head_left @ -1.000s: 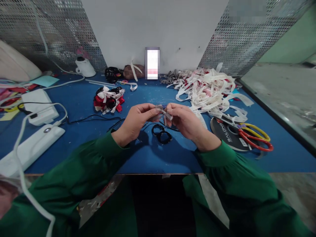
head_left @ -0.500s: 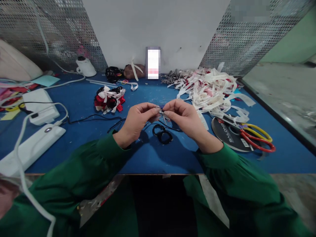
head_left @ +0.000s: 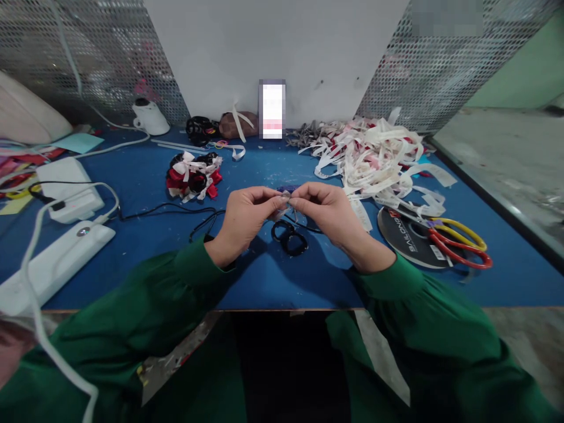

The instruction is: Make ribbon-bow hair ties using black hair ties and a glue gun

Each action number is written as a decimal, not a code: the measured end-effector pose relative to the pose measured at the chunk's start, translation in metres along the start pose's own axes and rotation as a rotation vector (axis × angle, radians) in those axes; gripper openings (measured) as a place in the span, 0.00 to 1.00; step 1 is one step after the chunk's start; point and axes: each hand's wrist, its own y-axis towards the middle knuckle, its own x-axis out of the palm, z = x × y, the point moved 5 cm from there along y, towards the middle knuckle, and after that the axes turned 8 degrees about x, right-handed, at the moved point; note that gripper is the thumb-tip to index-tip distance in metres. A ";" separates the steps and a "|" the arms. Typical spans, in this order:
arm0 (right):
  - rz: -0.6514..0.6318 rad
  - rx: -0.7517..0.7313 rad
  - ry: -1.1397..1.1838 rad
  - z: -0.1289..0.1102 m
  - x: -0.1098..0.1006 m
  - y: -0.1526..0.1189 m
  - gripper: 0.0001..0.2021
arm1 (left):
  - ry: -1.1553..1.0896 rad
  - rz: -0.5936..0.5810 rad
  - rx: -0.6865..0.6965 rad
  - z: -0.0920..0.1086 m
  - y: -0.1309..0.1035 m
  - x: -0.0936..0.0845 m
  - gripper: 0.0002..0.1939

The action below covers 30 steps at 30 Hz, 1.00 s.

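Note:
My left hand (head_left: 245,222) and my right hand (head_left: 332,216) meet above the middle of the blue table. Their thumbs and forefingers pinch a small greyish ribbon piece (head_left: 285,196) between them, mostly covered by the fingertips. Just below lie two black hair ties (head_left: 289,238), one overlapping the other. A dark purple-blue bit shows behind the fingertips, too small to name. To the left of my left hand sits a bunch of red, black and pale pink ribbon bows (head_left: 194,176).
A heap of whitish ribbon strips (head_left: 374,153) lies back right, beside scissors (head_left: 458,238) with red and yellow handles on a black spool (head_left: 408,241). A lit phone (head_left: 273,110) leans on the back panel. A white power strip (head_left: 57,264) and cables lie left.
The fingertips have drawn closer together over the small piece, and my right fingers have shifted slightly. The black hair ties remain in place; the whole view has moved a little.

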 end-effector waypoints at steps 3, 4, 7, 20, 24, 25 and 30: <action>0.047 -0.036 0.037 -0.001 0.000 -0.001 0.08 | 0.047 -0.015 0.042 0.001 -0.001 0.000 0.09; 0.054 -0.035 0.054 -0.001 0.000 -0.001 0.07 | 0.076 -0.029 0.068 0.002 -0.001 0.000 0.09; 0.054 0.009 0.087 0.002 0.002 -0.001 0.08 | 0.211 -0.093 0.181 0.007 -0.002 0.002 0.08; 0.103 -0.190 -0.303 -0.006 -0.003 -0.001 0.05 | 0.233 -0.066 0.187 0.002 0.004 -0.002 0.10; 0.108 -0.029 -0.094 0.000 -0.005 0.002 0.08 | 0.113 0.015 0.123 0.001 0.005 -0.005 0.10; 0.095 0.009 -0.026 0.002 -0.005 0.003 0.09 | 0.078 0.034 0.107 0.000 0.005 -0.005 0.10; 0.038 0.102 0.190 0.006 -0.002 0.004 0.08 | -0.104 0.031 -0.003 -0.006 0.004 -0.003 0.10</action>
